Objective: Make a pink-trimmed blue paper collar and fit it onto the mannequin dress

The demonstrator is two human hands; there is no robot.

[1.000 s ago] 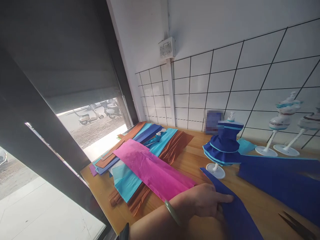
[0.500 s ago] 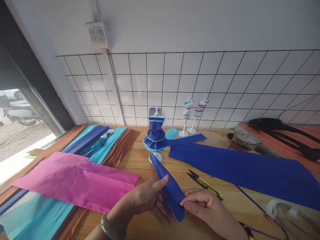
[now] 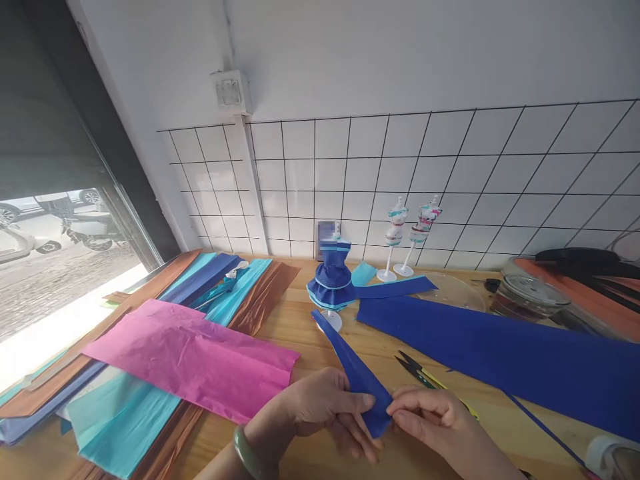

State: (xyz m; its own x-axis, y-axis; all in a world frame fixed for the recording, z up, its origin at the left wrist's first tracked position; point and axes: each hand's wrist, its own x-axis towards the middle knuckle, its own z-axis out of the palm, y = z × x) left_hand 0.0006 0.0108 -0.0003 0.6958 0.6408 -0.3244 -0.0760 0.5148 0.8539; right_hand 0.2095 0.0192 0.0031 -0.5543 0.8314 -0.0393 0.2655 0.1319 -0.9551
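While pinching the strip (image 3: 356, 373) at its near end, left hand (image 3: 320, 407) and right hand (image 3: 430, 417) both gripping it (thin tissue, seemingly), far end trailing beyond the fingers toward the mannequin (image 3: 331, 283): risking a tear if pulling apart.

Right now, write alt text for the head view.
Both hands, left hand and right hand, pinch the near end of a blue paper strip over a wooden table. Beside it lie pink paper, scissors and a small paper dress.
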